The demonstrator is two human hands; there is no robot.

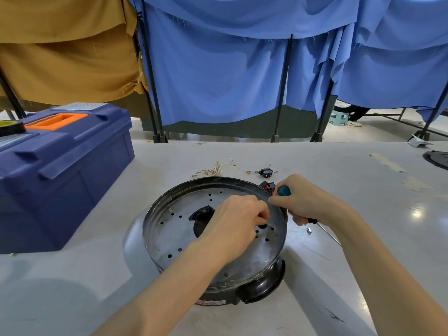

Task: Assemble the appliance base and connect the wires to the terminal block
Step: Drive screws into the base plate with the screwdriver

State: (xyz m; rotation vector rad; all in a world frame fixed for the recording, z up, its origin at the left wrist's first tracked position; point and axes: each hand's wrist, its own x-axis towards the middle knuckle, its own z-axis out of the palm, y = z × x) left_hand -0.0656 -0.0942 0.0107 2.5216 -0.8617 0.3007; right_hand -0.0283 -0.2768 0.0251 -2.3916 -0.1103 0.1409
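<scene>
Round appliance base, perforated metal plate upward, lying mid-table. Left hand over the plate's right part, fingers curled down at the holes; impossible to tell whether anything is pinched. Right hand at the base's right rim, fingers wrapped round a teal-handled screwdriver, shaft slanting down to the right. Loose wires with gold terminals just beyond the base, small black socket beside them. Blue toolbox well to the left of the base.
</scene>
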